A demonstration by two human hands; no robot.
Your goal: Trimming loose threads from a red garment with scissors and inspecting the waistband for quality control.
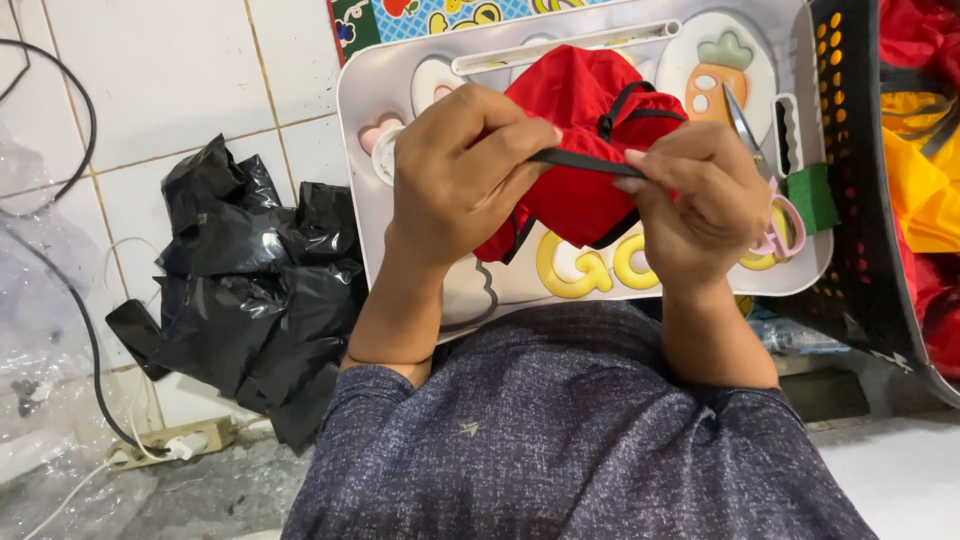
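Matt red cloth pouch (580,140), glossy plastic tray (380,120)

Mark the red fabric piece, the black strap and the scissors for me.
red fabric piece (580,95), head view, on its upper bulge.
black strap (585,162), head view, on the taut stretch between both hands.
scissors (742,125), head view, on the metal blades.

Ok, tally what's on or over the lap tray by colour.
Red: 1, the fabric pouch with black strap, held by left hand and right hand
Green: 1, sponge block
Pink-handled: 1, scissors
Total: 3, over the tray
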